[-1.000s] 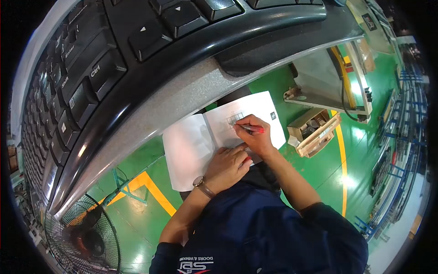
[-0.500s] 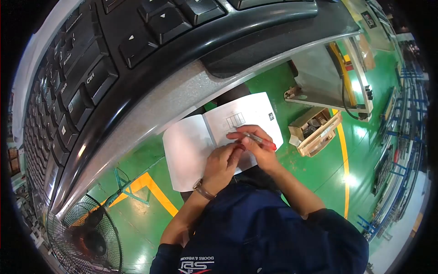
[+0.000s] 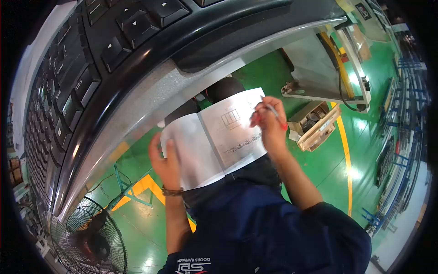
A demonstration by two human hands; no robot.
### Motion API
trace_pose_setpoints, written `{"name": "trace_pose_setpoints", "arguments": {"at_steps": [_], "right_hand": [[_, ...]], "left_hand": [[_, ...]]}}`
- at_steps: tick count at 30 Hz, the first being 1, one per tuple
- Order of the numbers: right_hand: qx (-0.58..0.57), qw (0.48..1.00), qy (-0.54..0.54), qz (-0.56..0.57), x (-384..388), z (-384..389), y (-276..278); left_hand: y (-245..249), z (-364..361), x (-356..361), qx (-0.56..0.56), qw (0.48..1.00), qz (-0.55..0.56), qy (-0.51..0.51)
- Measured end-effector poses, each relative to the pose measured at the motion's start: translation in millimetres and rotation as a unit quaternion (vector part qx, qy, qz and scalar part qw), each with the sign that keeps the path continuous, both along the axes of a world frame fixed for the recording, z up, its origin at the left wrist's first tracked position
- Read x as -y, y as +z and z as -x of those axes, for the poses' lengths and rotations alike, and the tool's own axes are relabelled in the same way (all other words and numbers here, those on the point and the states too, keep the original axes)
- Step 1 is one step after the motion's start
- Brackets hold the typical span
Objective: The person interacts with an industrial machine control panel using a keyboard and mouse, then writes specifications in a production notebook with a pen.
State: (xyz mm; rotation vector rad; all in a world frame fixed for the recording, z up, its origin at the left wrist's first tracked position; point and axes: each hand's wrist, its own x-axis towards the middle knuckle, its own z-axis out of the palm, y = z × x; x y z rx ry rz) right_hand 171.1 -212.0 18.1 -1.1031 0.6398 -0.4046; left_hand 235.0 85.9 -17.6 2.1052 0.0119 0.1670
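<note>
An open booklet (image 3: 193,145) lies across the person's lap, its left page blank. Its right page carries a small grid-like drawing (image 3: 230,118) and a band of dark print or marks lower down. At the booklet's left edge is my left hand (image 3: 165,160), thumb over the page and fingers around the outer side. My right hand (image 3: 273,130) is raised at the right page's outer edge, fingers closed around a slim pen (image 3: 273,110) with a red end. The pen's tip points up toward the page's top right corner.
A desk edge with a black keyboard (image 3: 73,91) fills the upper left. Below it stands a wire-caged fan (image 3: 93,237). On the green floor to the right are a wooden box (image 3: 315,125), a white-framed stand (image 3: 328,98) and blue racks (image 3: 404,123).
My left hand has gone from the booklet's middle to its left edge. My right hand, still with the pen, has moved up and right, uncovering the dark marks on the right page.
</note>
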Motion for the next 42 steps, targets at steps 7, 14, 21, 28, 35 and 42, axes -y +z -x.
{"name": "trace_pose_setpoints", "arguments": {"at_steps": [7,14,21,28,35,42], "right_hand": [[-0.038,0.999,-0.017,0.021,107,12,-62],[-0.269,0.957,0.087,0.066,132,24,-130],[-0.080,0.986,0.122,0.076,113,37,-52],[-0.055,0.938,0.204,0.275,68,31,-24],[-0.015,0.929,0.120,0.348,74,46,-56],[-0.110,0.981,0.069,0.144,72,47,-35]], "left_hand": [[-78,27,-93,-0.513,0.780,0.356,0.032],[-120,52,-146,-0.477,0.769,0.425,0.032],[6,37,-187,-0.279,0.825,0.484,0.085],[60,22,-116,-0.205,0.882,0.413,-0.096],[26,11,-42,-0.293,0.827,0.468,-0.103],[32,12,-61,-0.288,0.761,0.578,-0.063]]}}
